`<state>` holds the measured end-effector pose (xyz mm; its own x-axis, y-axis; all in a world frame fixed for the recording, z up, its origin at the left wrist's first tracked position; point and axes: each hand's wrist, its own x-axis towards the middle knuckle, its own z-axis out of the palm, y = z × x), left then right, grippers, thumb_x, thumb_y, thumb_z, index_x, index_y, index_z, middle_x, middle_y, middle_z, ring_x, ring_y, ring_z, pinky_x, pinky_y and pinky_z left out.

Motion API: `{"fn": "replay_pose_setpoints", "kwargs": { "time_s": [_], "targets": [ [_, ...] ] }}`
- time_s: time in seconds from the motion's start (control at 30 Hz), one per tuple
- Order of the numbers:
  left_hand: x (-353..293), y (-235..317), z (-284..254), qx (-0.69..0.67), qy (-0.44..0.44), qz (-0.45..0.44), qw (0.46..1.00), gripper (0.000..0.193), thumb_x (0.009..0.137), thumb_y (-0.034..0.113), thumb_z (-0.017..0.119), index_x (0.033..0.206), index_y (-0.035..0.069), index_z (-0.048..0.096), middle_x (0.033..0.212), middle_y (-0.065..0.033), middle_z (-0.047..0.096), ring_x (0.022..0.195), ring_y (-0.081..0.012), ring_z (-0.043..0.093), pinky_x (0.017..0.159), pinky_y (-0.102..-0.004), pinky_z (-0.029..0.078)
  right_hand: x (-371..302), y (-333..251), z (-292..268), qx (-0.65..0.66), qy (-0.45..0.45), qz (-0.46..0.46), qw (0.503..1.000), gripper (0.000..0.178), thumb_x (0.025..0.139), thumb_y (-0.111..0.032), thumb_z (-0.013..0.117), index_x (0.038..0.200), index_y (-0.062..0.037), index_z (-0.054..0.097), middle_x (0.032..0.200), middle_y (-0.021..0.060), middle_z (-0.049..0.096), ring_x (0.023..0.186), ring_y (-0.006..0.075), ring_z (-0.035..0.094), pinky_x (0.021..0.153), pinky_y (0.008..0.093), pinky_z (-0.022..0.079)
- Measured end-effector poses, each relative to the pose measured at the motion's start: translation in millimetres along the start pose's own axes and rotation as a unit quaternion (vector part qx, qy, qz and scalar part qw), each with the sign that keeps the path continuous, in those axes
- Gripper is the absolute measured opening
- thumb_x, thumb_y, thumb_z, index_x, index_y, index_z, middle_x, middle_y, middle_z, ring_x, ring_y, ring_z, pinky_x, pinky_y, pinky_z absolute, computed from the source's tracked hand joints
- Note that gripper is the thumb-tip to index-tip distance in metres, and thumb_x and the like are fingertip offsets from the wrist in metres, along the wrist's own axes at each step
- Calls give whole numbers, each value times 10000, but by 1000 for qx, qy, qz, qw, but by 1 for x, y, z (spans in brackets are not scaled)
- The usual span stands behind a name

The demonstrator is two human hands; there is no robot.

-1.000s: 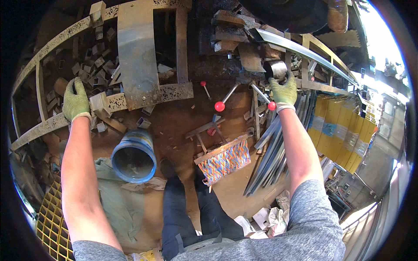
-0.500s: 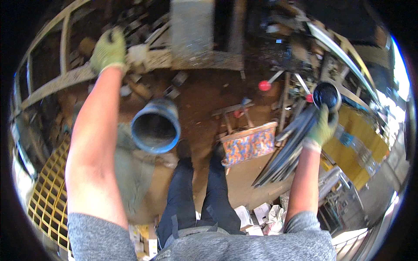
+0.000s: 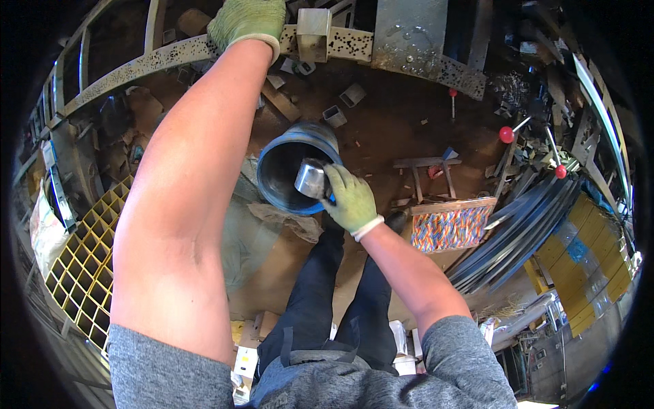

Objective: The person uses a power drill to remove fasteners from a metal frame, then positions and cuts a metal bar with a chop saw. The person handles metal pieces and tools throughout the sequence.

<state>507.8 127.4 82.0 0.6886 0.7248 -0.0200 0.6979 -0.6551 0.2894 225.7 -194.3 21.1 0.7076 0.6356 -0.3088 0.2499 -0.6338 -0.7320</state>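
Observation:
My right hand [image 3: 353, 199], in a pale green glove, grips a shiny metal cup [image 3: 311, 179] by its side. The cup is tilted above the mouth of a dark bucket with a blue rim [image 3: 281, 204], which stands on the floor before my feet; the cup's contents cannot be made out. My left hand [image 3: 248, 22], gloved alike, reaches far forward and is closed over a spotted metal beam [image 3: 349, 45]. Its fingertips are partly hidden at the upper edge. A square metal block [image 3: 314, 34] sits on the beam just right of that hand.
Levers with red knobs [image 3: 506, 134] stand at the right. Nearer are a stool with a multicoloured woven seat [image 3: 449, 228], bundled dark strips [image 3: 521, 238] and a yellow slatted panel [image 3: 589, 262]. A yellow grating [image 3: 88, 266] stands at left. Offcuts of square tube [image 3: 334, 116] litter the floor.
My right hand has swung left with the cup, from beside the dark strips to over the bucket. My left hand has shifted right along the beam. The view has moved too.

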Motion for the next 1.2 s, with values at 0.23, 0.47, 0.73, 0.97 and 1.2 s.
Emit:
{"fn": "replay_pose_setpoints", "kwargs": {
  "time_s": [0.23, 0.47, 0.73, 0.97, 1.2],
  "targets": [
    [-1, -4, 1, -18, -20, 4, 1000, 618, 1157, 672, 597, 1429, 178, 849, 1389, -183, 859, 1337, -437, 788, 1156, -548, 583, 22, 34, 63, -154, -102, -57, 981, 835, 933, -264, 886, 1689, -100, 572, 1626, 178, 659, 1230, 372, 789, 1015, 532, 638],
    [0, -4, 4, -20, -21, 1, 1000, 633, 1150, 691, 605, 1417, 175, 855, 1374, -195, 862, 1337, -434, 789, 1155, -549, 578, 35, 24, 84, -144, -173, 59, 972, 638, 1059, -210, 694, 1668, -52, 589, 1512, 227, 719, 1149, 387, 828, 929, 565, 678],
    [-5, 1, -2, -16, -25, -8, 1000, 639, 1140, 707, 617, 1418, 183, 855, 1372, -190, 864, 1332, -442, 792, 1166, -539, 579, 73, 19, 55, -22, -368, 208, 906, 775, 962, -437, 830, 1622, -60, 679, 1541, 256, 767, 1395, 450, 754, 1173, 514, 614],
    [-7, 0, -2, -6, -28, -18, 999, 650, 1140, 710, 616, 1458, 189, 840, 1427, -190, 845, 1356, -454, 778, 1181, -550, 579, 45, 32, 9, 196, -334, 193, 901, 888, 926, -470, 915, 1659, -31, 677, 1493, 257, 805, 1369, 371, 782, 1212, 440, 585],
    [18, -14, 15, -8, -70, -17, 997, 828, 1057, 844, 596, 1586, 236, 789, 1594, -204, 769, 1501, -446, 704, 1250, -543, 536, -21, 56, -91, 400, -193, 254, 859, 1022, 943, -459, 955, 1731, 60, 563, 1697, 264, 682, 1599, 341, 635, 1362, 410, 450]
  ]
}}
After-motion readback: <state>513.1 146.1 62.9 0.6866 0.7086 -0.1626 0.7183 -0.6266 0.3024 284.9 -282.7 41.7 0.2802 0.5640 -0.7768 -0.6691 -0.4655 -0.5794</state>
